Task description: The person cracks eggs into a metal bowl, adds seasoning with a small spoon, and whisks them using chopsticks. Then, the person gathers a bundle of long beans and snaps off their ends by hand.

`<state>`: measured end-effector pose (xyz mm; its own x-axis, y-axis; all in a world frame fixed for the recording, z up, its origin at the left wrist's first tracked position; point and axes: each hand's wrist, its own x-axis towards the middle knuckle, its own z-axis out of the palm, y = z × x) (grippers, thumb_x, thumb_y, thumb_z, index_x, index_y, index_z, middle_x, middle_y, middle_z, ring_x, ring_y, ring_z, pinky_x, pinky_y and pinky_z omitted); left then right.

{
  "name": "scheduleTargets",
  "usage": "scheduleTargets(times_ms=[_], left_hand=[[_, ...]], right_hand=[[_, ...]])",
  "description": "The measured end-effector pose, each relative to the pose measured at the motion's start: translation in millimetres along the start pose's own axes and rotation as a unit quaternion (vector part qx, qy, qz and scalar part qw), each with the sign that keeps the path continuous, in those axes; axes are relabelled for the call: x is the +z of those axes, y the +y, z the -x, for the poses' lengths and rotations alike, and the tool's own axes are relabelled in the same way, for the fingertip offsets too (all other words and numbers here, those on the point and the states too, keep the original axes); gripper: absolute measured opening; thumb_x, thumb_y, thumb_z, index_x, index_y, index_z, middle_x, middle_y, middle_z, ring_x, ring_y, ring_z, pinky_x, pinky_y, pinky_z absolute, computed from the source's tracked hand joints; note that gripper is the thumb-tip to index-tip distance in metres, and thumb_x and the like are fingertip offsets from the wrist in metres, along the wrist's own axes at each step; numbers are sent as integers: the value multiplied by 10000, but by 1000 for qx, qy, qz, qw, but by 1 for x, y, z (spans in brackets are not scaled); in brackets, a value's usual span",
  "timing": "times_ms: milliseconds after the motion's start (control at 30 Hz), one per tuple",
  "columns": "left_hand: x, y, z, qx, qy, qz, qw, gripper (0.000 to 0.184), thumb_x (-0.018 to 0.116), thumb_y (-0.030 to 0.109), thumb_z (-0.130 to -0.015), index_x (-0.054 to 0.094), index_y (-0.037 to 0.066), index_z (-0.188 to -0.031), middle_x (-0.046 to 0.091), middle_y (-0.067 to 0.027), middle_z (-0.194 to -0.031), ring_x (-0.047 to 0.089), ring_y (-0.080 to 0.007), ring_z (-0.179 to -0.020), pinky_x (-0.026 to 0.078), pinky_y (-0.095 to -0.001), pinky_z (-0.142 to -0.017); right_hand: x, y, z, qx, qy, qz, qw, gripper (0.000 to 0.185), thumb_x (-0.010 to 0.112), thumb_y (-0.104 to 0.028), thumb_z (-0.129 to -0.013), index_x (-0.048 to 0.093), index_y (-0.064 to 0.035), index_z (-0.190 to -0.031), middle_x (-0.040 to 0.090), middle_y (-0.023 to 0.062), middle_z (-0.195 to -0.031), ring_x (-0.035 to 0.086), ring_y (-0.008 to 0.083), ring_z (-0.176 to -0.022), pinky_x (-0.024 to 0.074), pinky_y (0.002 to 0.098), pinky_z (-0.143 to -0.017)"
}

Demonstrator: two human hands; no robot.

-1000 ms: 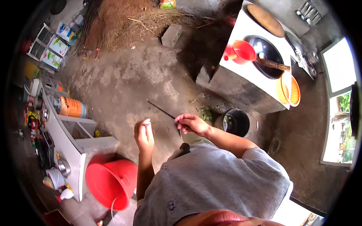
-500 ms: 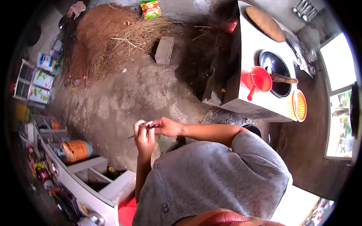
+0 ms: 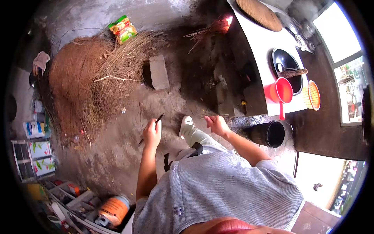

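And there's the dark, thin stick (image 3: 159, 117), in your left hand (image 3: 152, 134), tilted above the floor (image 3: 113, 165), one end poking out past your fingers on either side! Your left hand is closed around its middle; your right hand (image 3: 218, 125) is well apart, fingers partly curled, nothing visible in it, though how wide it's open you can't tell from here. It looks light and stiff, slim enough to twist in a loose grip, so mid-length is the balanced hold. Its material, and whether it's slippery or brittle: unclear.
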<state>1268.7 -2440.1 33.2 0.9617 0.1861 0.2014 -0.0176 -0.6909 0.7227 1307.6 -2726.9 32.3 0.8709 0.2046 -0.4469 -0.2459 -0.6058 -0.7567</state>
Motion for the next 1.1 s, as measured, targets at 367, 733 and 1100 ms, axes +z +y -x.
scheduleTargets(times_ms=[367, 733, 1100], left_hand=[[-46, -229, -6, -421, -160, -203, 870, 363, 533, 379, -774, 567, 19, -752, 562, -169, -692, 545, -355, -677, 414, -437, -624], [2, -322, -290, -356, -204, -172, 896, 369, 545, 360, -772, 540, -9, -745, 565, -194, -696, 557, -351, -695, 413, -415, -612], [104, -321, -357, -436, -210, -119, 867, 329, 558, 287, -780, 490, -13, -664, 458, -91, -547, 431, -193, -505, 346, -355, -492]], right_hand=[[-13, -115, -278, -230, -7, 69, 971, 332, 605, -155, -722, 519, -45, -1024, 539, 143, -918, 559, 269, -801, 477, 323, -704], [-84, -114, -481, -74, 30, 391, 917, 881, 723, -274, -575, 257, -120, -1307, 238, 79, -1357, 206, 275, -1259, 244, 430, -995], [-226, -22, -780, 19, -70, 633, 771, 872, 633, -340, -682, 130, -87, -1348, 107, 52, -1413, 103, 212, -1302, 136, 392, -1040]])
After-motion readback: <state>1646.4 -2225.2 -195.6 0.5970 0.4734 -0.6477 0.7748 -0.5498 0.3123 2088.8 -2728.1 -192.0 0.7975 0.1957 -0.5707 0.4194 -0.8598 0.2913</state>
